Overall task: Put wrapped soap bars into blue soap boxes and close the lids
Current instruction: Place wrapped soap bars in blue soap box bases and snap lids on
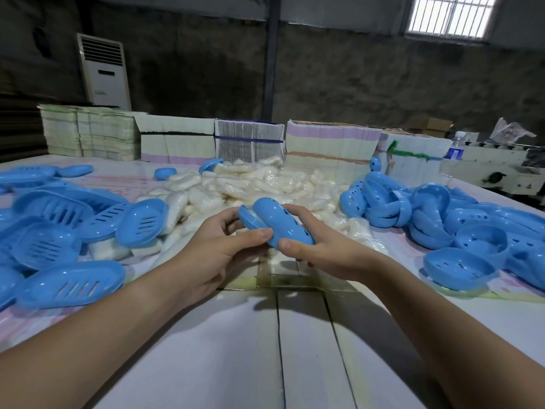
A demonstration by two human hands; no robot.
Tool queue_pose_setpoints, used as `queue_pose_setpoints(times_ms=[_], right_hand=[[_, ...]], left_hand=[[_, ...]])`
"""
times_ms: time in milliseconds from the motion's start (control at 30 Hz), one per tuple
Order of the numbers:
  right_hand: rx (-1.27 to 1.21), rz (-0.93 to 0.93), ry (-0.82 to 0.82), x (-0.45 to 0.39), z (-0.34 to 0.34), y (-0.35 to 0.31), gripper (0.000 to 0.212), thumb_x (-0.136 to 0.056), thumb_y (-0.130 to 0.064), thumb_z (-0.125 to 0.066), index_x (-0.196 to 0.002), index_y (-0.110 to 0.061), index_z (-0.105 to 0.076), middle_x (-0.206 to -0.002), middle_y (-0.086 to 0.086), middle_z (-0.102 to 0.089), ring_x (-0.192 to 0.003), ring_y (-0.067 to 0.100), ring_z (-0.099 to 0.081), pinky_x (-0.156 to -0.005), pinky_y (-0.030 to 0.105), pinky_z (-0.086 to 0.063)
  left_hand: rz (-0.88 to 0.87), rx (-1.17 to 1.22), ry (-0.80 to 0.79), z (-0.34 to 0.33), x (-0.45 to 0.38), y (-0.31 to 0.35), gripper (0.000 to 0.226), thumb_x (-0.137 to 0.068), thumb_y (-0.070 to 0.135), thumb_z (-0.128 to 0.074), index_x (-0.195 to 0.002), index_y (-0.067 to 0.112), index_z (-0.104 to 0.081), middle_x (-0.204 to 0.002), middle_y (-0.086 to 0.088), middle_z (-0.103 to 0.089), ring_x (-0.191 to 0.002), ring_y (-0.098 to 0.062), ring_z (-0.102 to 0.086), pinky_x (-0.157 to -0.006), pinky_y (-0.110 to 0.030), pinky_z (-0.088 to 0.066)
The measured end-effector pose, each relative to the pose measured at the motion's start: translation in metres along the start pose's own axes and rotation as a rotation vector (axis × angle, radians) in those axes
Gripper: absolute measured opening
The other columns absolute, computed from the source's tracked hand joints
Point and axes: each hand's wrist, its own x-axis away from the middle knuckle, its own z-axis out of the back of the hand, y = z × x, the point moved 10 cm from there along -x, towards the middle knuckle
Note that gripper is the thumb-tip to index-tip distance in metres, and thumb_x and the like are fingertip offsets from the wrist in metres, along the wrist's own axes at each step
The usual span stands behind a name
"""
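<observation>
Head view, one frame. Both hands meet at frame centre, raised above the pale surface (236, 335), gripping one blue soap box (280, 224) between them. Left hand (215, 255): thumb laid along the box's near lower edge, fingers curled behind its left end. Right hand (318, 246): thumb pressed on the near right end, fingers wrapped over the top. Box is smooth, glossy moulded plastic, oval with rounded ends, small slots along its upper shell; the two halves gape slightly at the left end, where a white wrapped bar shows in the gap, so the lid is not fully seated. Behind the hands, centre of frame, a loose heap of wrapped soap bars (250, 184): creamy white oblongs in clear, crinkled film. Left of frame, a scatter of open blue halves (73, 284), shallow oval trays with parallel drain slots, glossy, some overlapping. Right of frame, a pile of deeper blue shells (472, 228) with small round and teardrop holes, several nested. The surface looks like white boards with dark seams running toward the camera, a yellowish taped patch under the hands. Along the far edge, bundles of flat cream and lilac card stock (330, 143), edges ribbed. Upper left, a white floor-standing air conditioner (103, 69); upper right, a barred window (451, 13).
</observation>
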Motion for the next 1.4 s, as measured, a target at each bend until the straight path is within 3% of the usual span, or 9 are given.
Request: queue_pose_setpoints(times_ms=[233,433,567,700,767,900,1067,1400], right_hand=[[-0.038,0.019,-0.026,0.001,-0.01,-0.001,0.05,-0.085,-0.044,-0.065,-0.121,-0.058,-0.033,-0.114,-0.017,-0.057,-0.09,-0.008,-0.061,-0.073,0.012,-0.048],[0.138,-0.014,-0.026,0.003,-0.008,-0.001,0.066,-0.08,-0.059,-0.063,-0.134,-0.05,-0.026,-0.117,-0.014,-0.056,-0.095,0.002,-0.061,-0.08,0.02,-0.053],[0.159,-0.006,-0.005,0.003,-0.008,-0.004,0.07,-0.077,-0.06,-0.064,-0.135,-0.053,-0.026,-0.117,-0.014,-0.058,-0.092,0.0,-0.062,-0.075,0.017,-0.05],[0.068,0.012,-0.014,0.002,-0.012,-0.006,0.075,-0.082,-0.063,-0.058,-0.147,-0.049,-0.022,-0.135,-0.019,-0.049,-0.118,0.001,-0.055,-0.103,0.032,-0.047],[0.052,0.018,0.01,0.001,-0.011,-0.006,0.078,-0.08,-0.066,-0.057,-0.147,-0.048,-0.023,-0.137,-0.018,-0.049,-0.122,0.002,-0.053,-0.107,0.037,-0.044],[0.013,0.042,0.063,0.0,-0.007,-0.01,0.072,-0.079,-0.069,-0.055,-0.143,-0.052,-0.027,-0.138,-0.016,-0.05,-0.12,0.003,-0.055,-0.107,0.039,-0.045],[0.021,0.02,0.04,-0.002,-0.011,-0.006,0.078,-0.077,-0.071,-0.054,-0.146,-0.05,-0.026,-0.139,-0.006,-0.051,-0.122,0.016,-0.056,-0.107,0.045,-0.044],[0.08,0.047,0.07,0.0,-0.009,-0.012,0.067,-0.078,-0.073,-0.05,-0.14,-0.06,-0.027,-0.137,-0.008,-0.052,-0.119,0.012,-0.057,-0.104,0.043,-0.047]], left_hand=[[0.009,-0.088,-0.091,-0.01,0.003,-0.006,0.056,-0.069,0.014,-0.077,-0.123,0.008,-0.065,-0.118,-0.013,-0.072,-0.109,-0.031,-0.07,-0.094,-0.041,-0.057],[0.016,-0.159,-0.162,-0.013,0.005,-0.006,0.049,-0.078,0.014,-0.074,-0.126,0.01,-0.064,-0.117,-0.011,-0.073,-0.11,-0.03,-0.07,-0.093,-0.035,-0.058],[0.013,-0.176,-0.18,-0.015,0.006,-0.004,0.047,-0.08,0.013,-0.072,-0.126,0.01,-0.063,-0.114,-0.008,-0.074,-0.11,-0.029,-0.07,-0.091,-0.033,-0.059],[0.064,-0.129,-0.176,-0.019,0.007,-0.009,0.052,-0.075,0.019,-0.073,-0.125,0.012,-0.063,-0.109,-0.004,-0.076,-0.104,-0.019,-0.073,-0.079,-0.022,-0.059],[0.072,-0.115,-0.177,-0.02,0.007,-0.01,0.054,-0.073,0.021,-0.074,-0.125,0.014,-0.063,-0.11,-0.003,-0.076,-0.105,-0.018,-0.072,-0.079,-0.022,-0.058],[0.06,-0.068,-0.174,-0.02,0.005,-0.008,0.051,-0.077,0.021,-0.072,-0.127,0.014,-0.061,-0.115,-0.004,-0.074,-0.109,-0.019,-0.071,-0.08,-0.022,-0.058],[0.077,-0.096,-0.18,-0.018,0.005,-0.009,0.055,-0.072,0.025,-0.076,-0.125,0.017,-0.063,-0.111,-0.002,-0.076,-0.107,-0.018,-0.072,-0.08,-0.022,-0.058],[0.099,-0.092,-0.19,-0.017,0.005,-0.009,0.056,-0.072,0.023,-0.075,-0.125,0.013,-0.063,-0.117,-0.006,-0.074,-0.11,-0.02,-0.071,-0.087,-0.027,-0.059]])
